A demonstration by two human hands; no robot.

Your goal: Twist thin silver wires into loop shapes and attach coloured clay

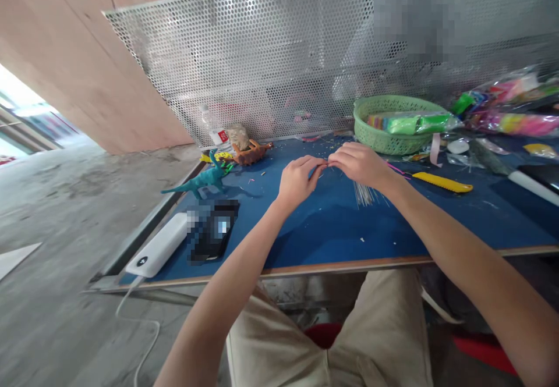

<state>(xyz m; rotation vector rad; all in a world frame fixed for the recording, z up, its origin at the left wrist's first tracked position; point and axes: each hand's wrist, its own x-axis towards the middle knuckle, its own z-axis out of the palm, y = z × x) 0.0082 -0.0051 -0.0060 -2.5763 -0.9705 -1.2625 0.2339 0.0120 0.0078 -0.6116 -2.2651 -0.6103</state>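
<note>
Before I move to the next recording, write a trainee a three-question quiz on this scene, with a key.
1. True or false: the left grip rests on the phone.
2. Which lies nearest the right grip: (a) dinosaur, (b) strands, (c) power bank?
3. Fill in: from the person's side, the yellow cutter lies to the ___ of the strands.

Key: 1. False; the left grip is beside the right grip. 2. b. 3. right.

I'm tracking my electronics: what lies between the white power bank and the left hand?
In the head view, a black phone lies between the white power bank and the left hand, with blue tabletop beyond it.
</note>
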